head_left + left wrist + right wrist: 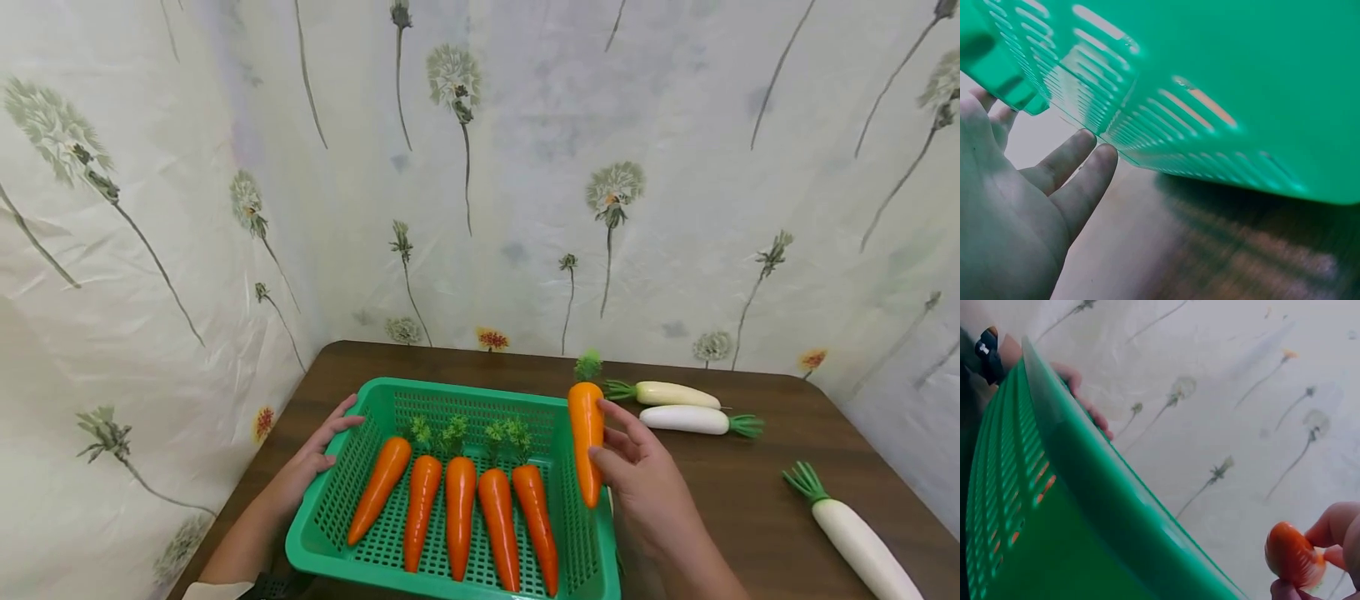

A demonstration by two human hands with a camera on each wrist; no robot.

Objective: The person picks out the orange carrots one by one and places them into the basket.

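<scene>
My right hand [648, 475] pinches an orange toy carrot [585, 433] between thumb and fingers, above the right rim of a green plastic basket [465, 390]. The carrot's leafy top points away from me and its tip towards me. In the right wrist view, the carrot [1291, 555] shows end-on beside the basket rim. My left hand [311, 454] holds the basket's left rim, with two fingers [1085, 187] against the outer wall in the left wrist view. Inside, several carrots [461, 517] lie side by side, green tops towards the back.
Two white radishes, one yellowish [678, 395] and one whiter [682, 419], lie on the brown table [738, 475] right of the basket. Another radish [862, 542] lies at the front right. A dandelion-patterned cloth [525, 167] hangs behind the table and along its sides.
</scene>
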